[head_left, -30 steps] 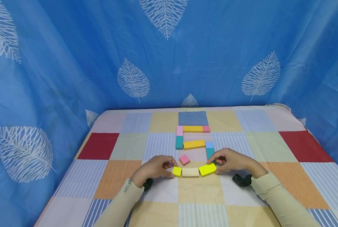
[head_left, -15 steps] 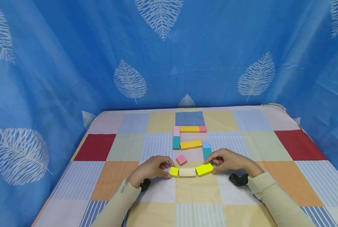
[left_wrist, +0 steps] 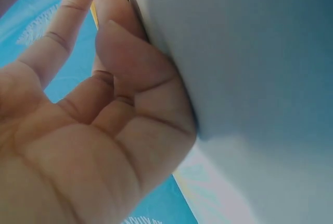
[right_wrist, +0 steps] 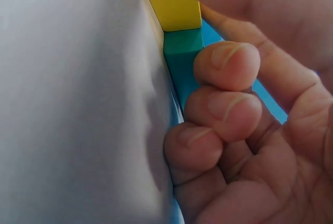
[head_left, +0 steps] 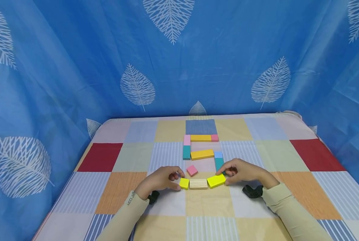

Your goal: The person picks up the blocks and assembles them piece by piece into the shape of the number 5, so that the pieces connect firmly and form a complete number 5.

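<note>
A row of blocks lies near the front of the cloth in the head view. My left hand [head_left: 160, 179] pinches the small yellow block [head_left: 184, 183] at the row's left end. Between the two yellow pieces sits a striped wooden block [head_left: 198, 183]. My right hand [head_left: 242, 171] pinches the longer yellow block [head_left: 216, 181], which lies slightly slanted at the right end. The right wrist view shows this yellow block [right_wrist: 177, 5] close to a teal block [right_wrist: 183, 65], beside curled fingers. In the left wrist view only a sliver of yellow shows at an index fingertip.
Behind the row lies a loose pink block [head_left: 192, 170]. Farther back, flat blocks form a bent line: orange [head_left: 201, 138] and pink [head_left: 214, 138] on top, teal [head_left: 187, 152] at left, another orange block [head_left: 202, 154], and light blue [head_left: 218, 154]. A blue curtain [head_left: 221, 53] stands behind.
The scene shifts slightly left as the head view moves. Both hands stay on the yellow blocks, and no block visibly moves relative to the others.
</note>
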Tool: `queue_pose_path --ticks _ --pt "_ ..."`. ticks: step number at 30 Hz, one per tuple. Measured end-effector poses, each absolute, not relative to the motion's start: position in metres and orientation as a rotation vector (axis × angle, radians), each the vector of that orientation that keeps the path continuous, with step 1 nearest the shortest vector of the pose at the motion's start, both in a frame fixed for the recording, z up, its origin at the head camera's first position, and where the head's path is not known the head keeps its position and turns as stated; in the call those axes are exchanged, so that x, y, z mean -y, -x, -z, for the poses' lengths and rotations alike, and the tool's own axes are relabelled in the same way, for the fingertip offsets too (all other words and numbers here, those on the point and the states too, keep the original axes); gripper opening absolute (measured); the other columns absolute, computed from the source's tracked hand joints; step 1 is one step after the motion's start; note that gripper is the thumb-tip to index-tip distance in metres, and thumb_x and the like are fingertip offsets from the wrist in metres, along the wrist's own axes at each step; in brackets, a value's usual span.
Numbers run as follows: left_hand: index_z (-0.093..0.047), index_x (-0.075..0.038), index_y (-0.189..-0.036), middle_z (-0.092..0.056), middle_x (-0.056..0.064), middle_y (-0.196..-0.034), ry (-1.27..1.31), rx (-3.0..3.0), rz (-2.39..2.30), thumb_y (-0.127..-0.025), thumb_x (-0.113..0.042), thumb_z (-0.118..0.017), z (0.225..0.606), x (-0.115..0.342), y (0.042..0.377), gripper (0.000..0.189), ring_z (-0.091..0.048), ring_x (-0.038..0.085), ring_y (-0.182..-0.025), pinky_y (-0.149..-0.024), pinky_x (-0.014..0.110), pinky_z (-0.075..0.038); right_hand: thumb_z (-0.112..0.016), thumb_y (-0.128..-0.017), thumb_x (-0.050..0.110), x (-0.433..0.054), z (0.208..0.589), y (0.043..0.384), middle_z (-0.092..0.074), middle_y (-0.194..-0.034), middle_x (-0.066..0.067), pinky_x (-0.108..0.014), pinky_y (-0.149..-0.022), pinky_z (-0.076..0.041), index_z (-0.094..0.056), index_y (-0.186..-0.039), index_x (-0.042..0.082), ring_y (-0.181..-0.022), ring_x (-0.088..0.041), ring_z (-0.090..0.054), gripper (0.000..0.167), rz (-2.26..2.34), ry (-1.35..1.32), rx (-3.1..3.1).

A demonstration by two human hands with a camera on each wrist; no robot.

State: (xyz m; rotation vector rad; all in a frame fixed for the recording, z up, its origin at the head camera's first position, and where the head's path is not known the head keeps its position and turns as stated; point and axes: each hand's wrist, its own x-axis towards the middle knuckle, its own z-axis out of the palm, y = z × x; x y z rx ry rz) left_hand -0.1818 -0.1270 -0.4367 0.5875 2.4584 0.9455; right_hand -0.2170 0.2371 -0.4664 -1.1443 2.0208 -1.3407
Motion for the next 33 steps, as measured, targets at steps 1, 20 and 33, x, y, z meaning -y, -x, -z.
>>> queue_pose_path --ticks 1,20,33 --pt "-0.071 -0.01 -0.113 -0.058 0.0 -0.093 -0.591 -2.454 -0.949 -0.086 -0.003 -0.091 0.437 0.127 0.182 0.034 -0.052 0.019 -0.089 -0.076 0.028 -0.047 -0.078 -0.094 -0.005 -0.237 0.466 0.217 -0.043 -0.07 -0.017 -0.028 -0.06 -0.038 -0.073 -0.122 -0.011 -0.06 -0.019 -0.037 0.029 1.341 1.141 -2.021" --pt "-0.066 -0.01 -0.137 -0.064 0.003 -0.111 -0.712 -2.305 -0.946 -0.096 -0.007 -0.082 0.43 0.141 0.203 0.045 -0.058 0.019 -0.093 -0.078 0.029 -0.052 -0.078 -0.094 -0.005 -0.237 0.467 0.216 -0.043 -0.069 -0.016 -0.028 -0.06 -0.038 -0.074 -0.122 -0.011 -0.061 -0.017 -0.038 0.028 1.334 1.156 -2.038" --pt "-0.069 -0.01 -0.14 -0.069 0.007 -0.126 -0.842 -2.308 -0.976 -0.1 -0.001 -0.075 0.427 0.123 0.23 0.041 -0.062 0.02 -0.11 -0.094 0.028 -0.053 -0.078 -0.094 -0.005 -0.236 0.466 0.216 -0.043 -0.068 -0.015 -0.027 -0.06 -0.039 -0.074 -0.122 -0.011 -0.061 -0.014 -0.037 0.028 1.323 1.139 -2.057"
